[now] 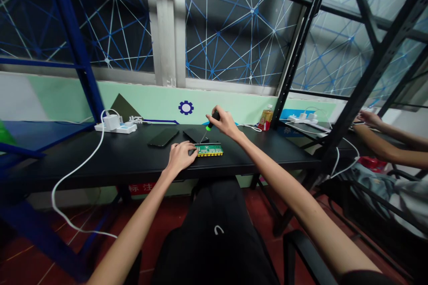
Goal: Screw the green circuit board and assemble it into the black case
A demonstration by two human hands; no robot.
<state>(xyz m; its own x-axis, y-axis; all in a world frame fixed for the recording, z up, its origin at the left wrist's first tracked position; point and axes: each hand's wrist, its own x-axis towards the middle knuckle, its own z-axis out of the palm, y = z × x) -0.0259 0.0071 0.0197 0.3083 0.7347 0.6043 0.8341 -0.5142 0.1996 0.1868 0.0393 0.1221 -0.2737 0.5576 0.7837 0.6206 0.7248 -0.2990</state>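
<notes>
A green circuit board [210, 148] with a yellow toothed strip along its near edge lies by the front edge of the black desk. Closed on the board's left end is my left hand [180, 154], its fingers curled around that side. My right hand [224, 121] grips a screwdriver [209, 126] with a black and green handle, tilted above the board. Its thin shaft slants down to the board's far left part; whether the tip touches a screw is too small to tell. Behind the board lies a flat black object [192, 134], partly hidden.
A dark phone [163, 137] lies left of the board. White power strips [125, 128] with a charger and hanging cable sit at the left. A drink bottle [265, 118] stands near the right rack post. At the far right, another person's arms [384, 131] reach over the neighbouring desk.
</notes>
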